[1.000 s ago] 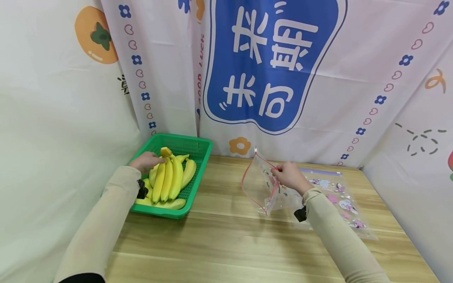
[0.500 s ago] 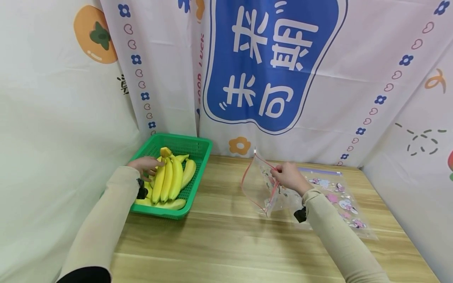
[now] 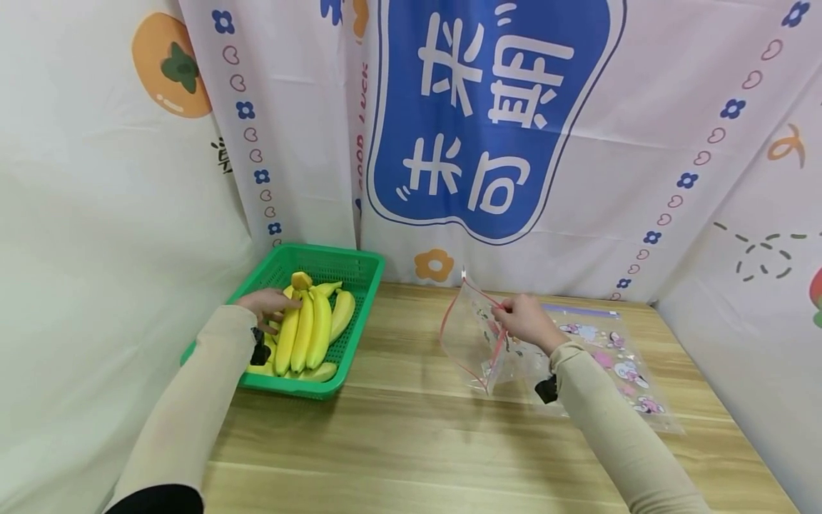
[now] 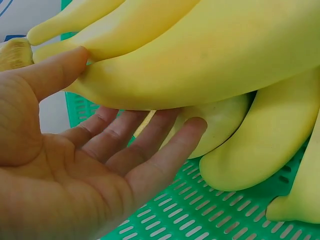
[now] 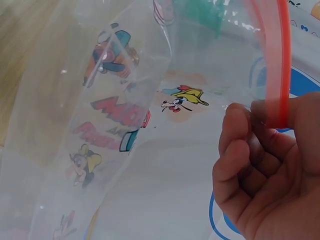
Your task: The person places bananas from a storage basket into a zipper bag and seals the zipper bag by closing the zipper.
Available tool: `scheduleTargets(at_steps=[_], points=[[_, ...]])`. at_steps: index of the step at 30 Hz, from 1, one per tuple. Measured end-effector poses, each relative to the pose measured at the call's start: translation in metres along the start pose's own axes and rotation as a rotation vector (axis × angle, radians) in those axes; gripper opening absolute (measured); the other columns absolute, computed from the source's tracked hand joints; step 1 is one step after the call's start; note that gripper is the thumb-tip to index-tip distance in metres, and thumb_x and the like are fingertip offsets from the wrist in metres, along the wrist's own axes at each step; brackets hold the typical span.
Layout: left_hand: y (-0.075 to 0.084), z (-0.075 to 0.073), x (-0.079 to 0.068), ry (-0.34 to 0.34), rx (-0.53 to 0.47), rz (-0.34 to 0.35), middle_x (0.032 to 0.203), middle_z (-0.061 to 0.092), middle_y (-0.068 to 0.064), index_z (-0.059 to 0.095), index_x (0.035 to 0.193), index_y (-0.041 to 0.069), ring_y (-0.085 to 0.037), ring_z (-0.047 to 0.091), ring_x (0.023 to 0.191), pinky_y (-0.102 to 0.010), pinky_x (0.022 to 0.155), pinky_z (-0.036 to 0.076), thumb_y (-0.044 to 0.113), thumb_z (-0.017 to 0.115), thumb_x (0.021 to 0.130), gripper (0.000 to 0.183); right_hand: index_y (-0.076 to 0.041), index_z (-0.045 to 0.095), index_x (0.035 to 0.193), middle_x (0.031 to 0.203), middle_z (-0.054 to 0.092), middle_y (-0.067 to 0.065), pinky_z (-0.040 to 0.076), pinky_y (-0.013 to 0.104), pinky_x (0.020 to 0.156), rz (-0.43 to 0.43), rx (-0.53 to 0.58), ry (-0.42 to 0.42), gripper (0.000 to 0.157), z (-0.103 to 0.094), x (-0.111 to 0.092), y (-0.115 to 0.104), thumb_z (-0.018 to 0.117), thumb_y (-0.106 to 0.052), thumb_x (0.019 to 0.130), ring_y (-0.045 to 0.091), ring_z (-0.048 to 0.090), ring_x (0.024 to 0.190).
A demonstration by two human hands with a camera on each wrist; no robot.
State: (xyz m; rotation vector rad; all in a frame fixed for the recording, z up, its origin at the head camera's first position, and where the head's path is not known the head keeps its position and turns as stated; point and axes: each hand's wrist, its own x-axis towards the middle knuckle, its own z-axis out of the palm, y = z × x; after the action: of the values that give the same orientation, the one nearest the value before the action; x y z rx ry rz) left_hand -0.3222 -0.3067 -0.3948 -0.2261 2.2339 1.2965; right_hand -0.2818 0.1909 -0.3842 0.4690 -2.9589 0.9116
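Observation:
My left hand (image 3: 266,303) is at a bunch of yellow bananas (image 3: 311,328) in the green basket (image 3: 369,321). In the left wrist view, the thumb (image 4: 75,62) lies over the neck of the nearest banana (image 4: 200,60), and the fingers (image 4: 155,130) reach beneath it, some tips hidden. On the right, my right hand (image 3: 526,321) pinches the red-zippered mouth of a clear zip bag (image 3: 469,335) and holds it gaping toward the basket. Cartoon prints show on the bag's film (image 5: 185,97) in the right wrist view.
More bananas (image 3: 343,310) lie around the bunch in the basket. Flat on the wooden table (image 3: 398,442) to the right lies another clear bag (image 3: 616,357) with a purple zipper. A printed curtain (image 3: 308,143) hangs behind the table.
The left fingers lifted off near the bananas' stem, then came lower along the bunch with the thumb on its neck. The bunch has shifted slightly toward me. The right hand stays at the bag's mouth.

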Motion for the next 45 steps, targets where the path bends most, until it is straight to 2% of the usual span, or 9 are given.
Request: scheduleTargets(at_steps=[3, 8, 16, 23, 28, 31, 37, 42, 45], points=[[0.000, 0.000, 0.002, -0.004, 0.008, 0.008, 0.146, 0.020, -0.031, -0.002, 0.148, -0.005, -0.045, 0.032, 0.130, -0.054, 0.095, 0.041, 0.029, 0.048, 0.099, 0.078, -0.003, 0.067, 0.074, 0.053, 0.056, 0.002, 0.041, 0.027, 0.044, 0.003, 0.002, 0.001, 0.030, 0.000, 0.000, 0.000, 0.054, -0.021, 0.095, 0.012, 0.051, 0.045], [0.000, 0.001, 0.003, -0.010, 0.010, 0.035, 0.143, 0.029, -0.029, 0.013, 0.147, -0.004, -0.044, 0.035, 0.128, -0.052, 0.093, 0.044, 0.030, 0.045, 0.100, 0.066, -0.007, 0.065, 0.070, 0.053, 0.056, 0.002, 0.042, 0.028, 0.044, 0.007, 0.010, 0.001, 0.030, 0.000, -0.001, 0.002, 0.055, -0.020, 0.095, 0.013, 0.051, 0.046], [0.002, -0.002, 0.004, -0.005, -0.078, 0.087, 0.148, 0.015, -0.030, -0.003, 0.148, -0.005, -0.044, 0.028, 0.132, -0.053, 0.099, 0.038, 0.031, 0.038, 0.102, 0.071, 0.001, 0.066, 0.074, 0.051, 0.053, -0.003, 0.040, 0.026, 0.044, -0.002, 0.005, 0.004, 0.032, 0.001, 0.000, 0.004, 0.055, -0.020, 0.094, 0.011, 0.050, 0.045], [0.002, 0.000, 0.004, 0.073, -0.089, 0.106, 0.147, 0.016, -0.031, -0.003, 0.147, -0.007, -0.043, 0.030, 0.131, -0.053, 0.099, 0.039, 0.028, 0.043, 0.100, 0.075, -0.003, 0.066, 0.072, 0.051, 0.053, -0.002, 0.040, 0.027, 0.044, 0.005, 0.013, 0.006, 0.030, 0.000, 0.000, 0.004, 0.055, -0.021, 0.094, 0.012, 0.050, 0.046], [0.003, 0.000, 0.006, 0.095, -0.089, 0.112, 0.148, 0.017, -0.030, 0.000, 0.147, -0.008, -0.042, 0.031, 0.131, -0.052, 0.098, 0.039, 0.028, 0.048, 0.098, 0.077, -0.006, 0.065, 0.070, 0.052, 0.053, -0.002, 0.041, 0.027, 0.044, 0.005, 0.009, 0.010, 0.030, 0.000, -0.001, 0.003, 0.055, -0.021, 0.094, 0.012, 0.050, 0.046], [0.005, 0.000, 0.005, 0.124, -0.085, 0.129, 0.147, 0.016, -0.032, 0.001, 0.147, -0.009, -0.043, 0.029, 0.132, -0.053, 0.098, 0.039, 0.028, 0.046, 0.099, 0.075, -0.006, 0.063, 0.069, 0.051, 0.053, -0.002, 0.041, 0.027, 0.044, 0.000, 0.007, 0.010, 0.031, 0.000, -0.002, 0.003, 0.055, -0.021, 0.094, 0.012, 0.050, 0.045], [0.010, 0.000, 0.001, 0.200, -0.178, 0.178, 0.151, 0.012, -0.029, -0.005, 0.149, -0.001, -0.042, 0.024, 0.135, -0.058, 0.100, 0.034, 0.029, 0.037, 0.102, 0.069, -0.002, 0.064, 0.071, 0.051, 0.052, -0.002, 0.040, 0.027, 0.044, -0.001, 0.012, 0.002, 0.032, -0.001, -0.002, 0.003, 0.055, -0.020, 0.095, 0.012, 0.049, 0.045], [0.014, -0.001, -0.002, 0.244, -0.261, 0.248, 0.152, 0.011, -0.026, -0.007, 0.150, 0.005, -0.041, 0.022, 0.136, -0.059, 0.102, 0.031, 0.034, 0.032, 0.103, 0.068, -0.005, 0.063, 0.069, 0.052, 0.053, -0.002, 0.040, 0.026, 0.044, 0.009, 0.009, 0.006, 0.032, -0.001, -0.002, 0.003, 0.055, -0.021, 0.095, 0.012, 0.049, 0.045], [0.016, -0.002, -0.005, 0.265, -0.276, 0.271, 0.152, 0.010, -0.026, -0.008, 0.150, 0.003, -0.040, 0.021, 0.136, -0.057, 0.103, 0.030, 0.037, 0.030, 0.102, 0.070, -0.006, 0.063, 0.068, 0.051, 0.053, -0.002, 0.040, 0.026, 0.043, 0.008, 0.011, 0.011, 0.031, -0.002, -0.002, 0.003, 0.055, -0.020, 0.095, 0.012, 0.049, 0.045]])
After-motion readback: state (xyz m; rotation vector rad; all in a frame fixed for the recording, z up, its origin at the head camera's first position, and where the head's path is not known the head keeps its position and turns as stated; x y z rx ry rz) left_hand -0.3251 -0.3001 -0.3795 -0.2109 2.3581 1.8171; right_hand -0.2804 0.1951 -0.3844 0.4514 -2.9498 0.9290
